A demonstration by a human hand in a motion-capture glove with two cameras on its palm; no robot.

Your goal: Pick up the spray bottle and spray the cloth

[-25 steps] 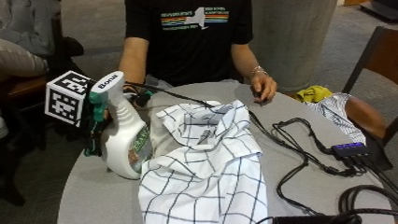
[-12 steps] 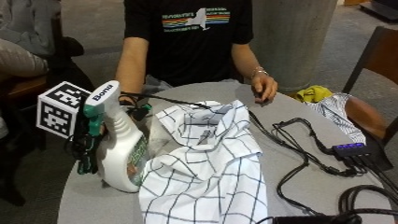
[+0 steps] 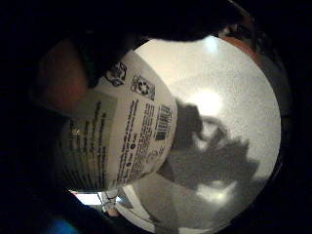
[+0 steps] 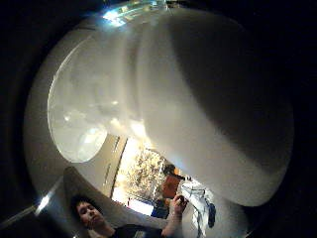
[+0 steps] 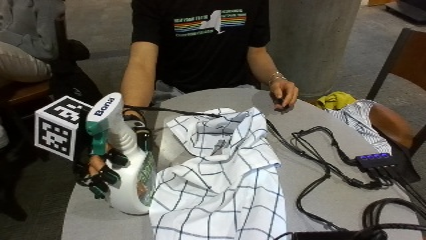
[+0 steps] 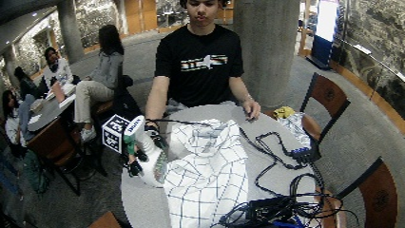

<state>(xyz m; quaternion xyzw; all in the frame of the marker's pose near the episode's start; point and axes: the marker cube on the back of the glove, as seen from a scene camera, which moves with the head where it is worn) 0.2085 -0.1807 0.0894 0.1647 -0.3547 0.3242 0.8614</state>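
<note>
A white spray bottle (image 5: 126,165) with a green trigger and a label stands at the table's left edge, tilted slightly, its nozzle end up. My gloved right hand (image 5: 106,167) grips its neck and handle, fingers curled round it. The bottle's labelled body (image 3: 122,136) fills the little finger side palm view, above the grey table; its white body (image 4: 198,109) fills the thumb side palm view. A white cloth (image 5: 226,180) with a dark grid pattern lies crumpled on the table right beside the bottle. The bottle (image 6: 149,161) and cloth (image 6: 206,171) also show in the wide outside view.
The person's bare left hand (image 5: 285,95) rests on the round grey table (image 5: 333,200) at the far side. Black cables (image 5: 319,160) and a power strip (image 5: 376,162) lie at the right. A chair (image 5: 399,55) with a yellow item stands behind.
My hand and the bottle have shifted a little to the left and lower, toward the table's left edge. The cloth and the bare hand have stayed put.
</note>
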